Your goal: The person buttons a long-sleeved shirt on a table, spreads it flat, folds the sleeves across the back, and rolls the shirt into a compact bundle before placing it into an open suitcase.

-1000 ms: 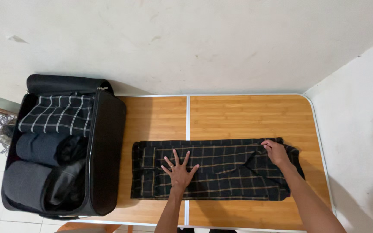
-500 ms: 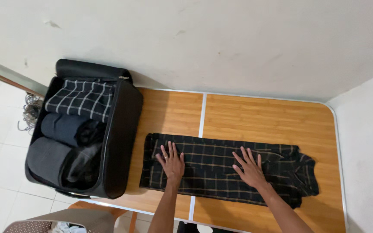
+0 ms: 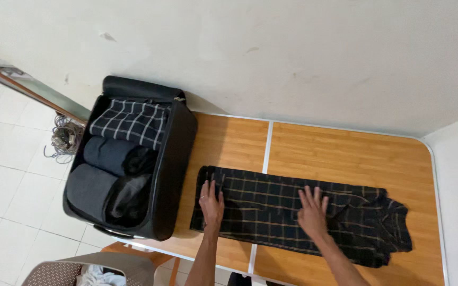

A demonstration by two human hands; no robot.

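Press flat with both open hands: left hand point(image 3: 211, 203) near the left end, right hand point(image 3: 311, 213) on the middle of the shirt point(image 3: 271, 204). Lying long across the table point(image 3: 345, 153), beside the suitcase point(image 3: 173, 175). Smooth slowly outward, pushing bumps away.

Head view, steeply downward, table point(image 3: 345, 153) near

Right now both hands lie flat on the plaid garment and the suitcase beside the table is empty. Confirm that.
Not quite. The head view shows the suitcase packed with rolled clothes. Left hand and right hand do lie flat on the plaid garment.
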